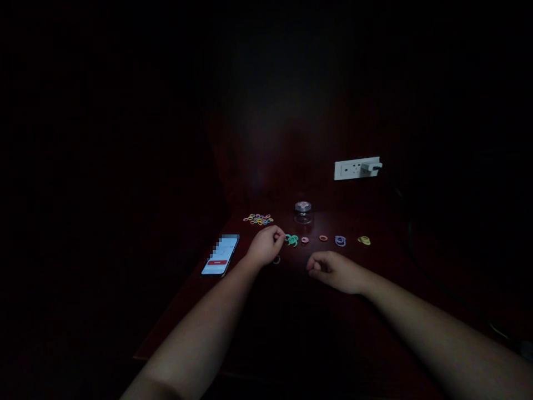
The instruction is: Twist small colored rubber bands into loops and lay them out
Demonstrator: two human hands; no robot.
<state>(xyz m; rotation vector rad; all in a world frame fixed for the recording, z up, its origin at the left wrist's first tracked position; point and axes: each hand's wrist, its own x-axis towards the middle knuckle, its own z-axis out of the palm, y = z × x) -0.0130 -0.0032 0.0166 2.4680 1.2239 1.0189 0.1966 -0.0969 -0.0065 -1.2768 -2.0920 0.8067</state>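
Observation:
My left hand (265,245) is closed in a pinch, its fingertips at the left edge of a small group of green hair ties (292,240); it seems to grip one of them. My right hand (335,271) is loosely curled above the dark table, with nothing visible in its fingers. To the right of the green group lie a pink hair tie (305,240), an orange one (323,238), a purple group (340,241) and a yellow group (364,240). One pale ring (277,259) shows just below my left hand, partly hidden by it.
Mixed coloured hair ties (259,220) lie in a pile at the back left. Behind the row stands a clear lidded jar (303,213). A lit phone (220,255) lies near the table's left edge. A wall socket (350,169) holds a plug with a cable.

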